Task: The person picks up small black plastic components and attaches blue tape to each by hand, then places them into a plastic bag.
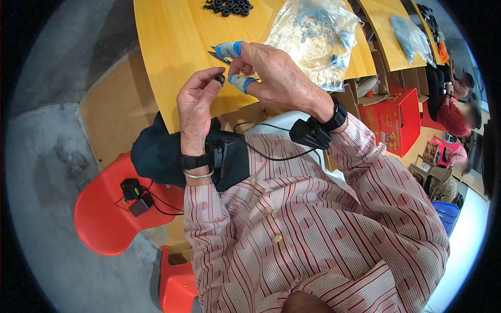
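Observation:
Between the thumb and fingertips of my left hand point(195, 101) is a small round black part point(219, 79), held just past the table's near edge. My right hand point(282, 75) is close on its right, fingers curled, with blue-and-white wraps point(229, 49) on the index finger and thumb. A slim pointed dark metal tool point(221, 57) shows beside the wrapped fingers. Its rest is hidden by the hand, and whether the hand grips it or it lies on the table cannot be made out.
Several black ring-shaped parts point(228, 7) lie at the far side of the yellow table point(177, 39). A clear plastic bag point(313, 39) of small parts is at the right. Beyond stand a red box point(391, 120) and seated people. A red chair point(112, 208) is at left.

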Demonstrator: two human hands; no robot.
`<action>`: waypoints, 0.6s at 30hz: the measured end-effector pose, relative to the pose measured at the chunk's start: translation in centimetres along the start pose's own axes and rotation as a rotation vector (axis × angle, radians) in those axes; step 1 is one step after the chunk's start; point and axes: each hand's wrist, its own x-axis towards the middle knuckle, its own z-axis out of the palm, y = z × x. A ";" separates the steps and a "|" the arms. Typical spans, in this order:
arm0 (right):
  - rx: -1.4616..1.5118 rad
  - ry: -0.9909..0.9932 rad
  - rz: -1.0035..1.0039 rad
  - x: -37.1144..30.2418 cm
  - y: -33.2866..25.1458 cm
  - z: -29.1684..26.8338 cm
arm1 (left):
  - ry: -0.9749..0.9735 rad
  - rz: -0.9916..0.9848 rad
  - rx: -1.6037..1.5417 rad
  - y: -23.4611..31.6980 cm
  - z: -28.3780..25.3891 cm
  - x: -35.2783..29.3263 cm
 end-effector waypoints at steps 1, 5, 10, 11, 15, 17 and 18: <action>0.007 0.007 -0.002 0.0 0.1 0.0 | 0.007 -0.012 0.004 0.0 0.2 0.0; -0.043 -0.018 0.011 0.2 0.4 0.1 | -0.019 0.002 0.028 -0.3 0.4 0.4; -0.103 -0.021 -0.011 0.6 -0.2 0.2 | -0.027 -0.023 0.088 0.1 0.4 0.2; -0.104 -0.022 -0.014 0.6 -0.4 0.0 | -0.026 -0.020 0.088 0.1 0.2 0.3; 0.051 0.066 0.005 0.4 -0.9 -1.1 | -0.009 -0.071 -0.018 0.2 0.2 0.1; 0.080 0.111 0.049 0.1 -0.6 -1.4 | 0.029 -0.078 -0.056 0.4 0.3 0.1; 0.081 0.110 0.045 -0.2 -0.4 -1.3 | 0.010 -0.077 -0.085 0.3 0.1 0.1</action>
